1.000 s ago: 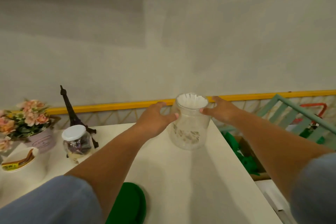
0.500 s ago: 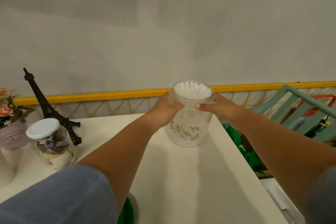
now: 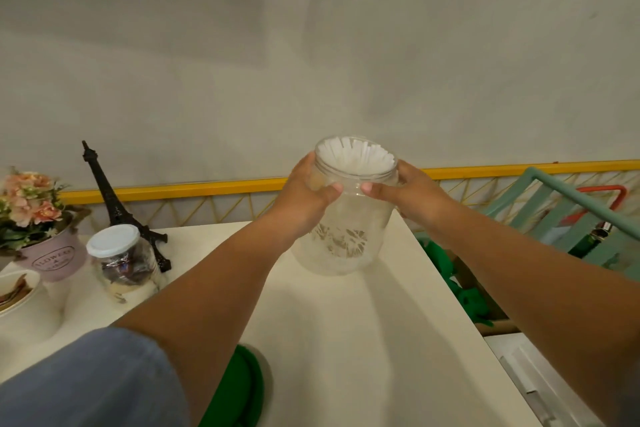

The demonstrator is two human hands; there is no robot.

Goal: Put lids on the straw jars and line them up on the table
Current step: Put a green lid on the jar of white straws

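Here, two jars [image 3: 341,215], one lid [image 3: 113,240]

Left sleeve [image 3: 86,381]: I see soft blue-grey cloth, pushed up above the elbow, with a rounded, slightly creased edge.
Left forearm: bare from sleeve to wrist, with no watch or band.
Left hand [image 3: 304,198]: bare, no ring or glove; short, plain thumbnail.
Right hand [image 3: 412,194]: bare too; short, unpainted nail on the thumb.
Right forearm: bare to the frame's edge; sleeve barely in view.
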